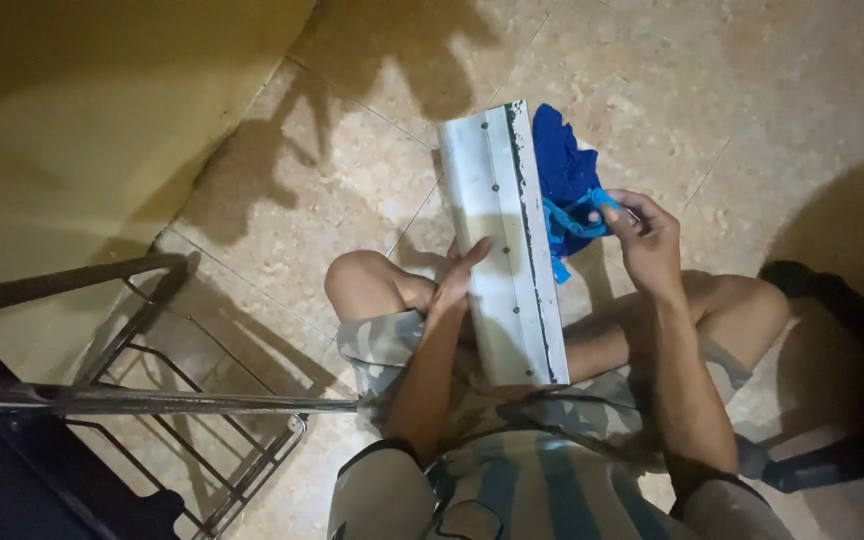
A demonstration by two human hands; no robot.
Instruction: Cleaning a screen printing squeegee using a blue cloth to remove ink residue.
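Note:
A long white metal panel with a dark strip along its right edge rests on my lap and points away over the floor. My left hand lies flat against its left side, steadying it. My right hand grips a bright blue cloth strip beside the panel's right edge. A darker blue cloth lies on the floor just beyond, touching the panel.
A black metal wire rack stands at the left, with a grey bar across it. A yellow wall rises at the upper left. Beige floor tiles surround me. A dark object sits by my right knee.

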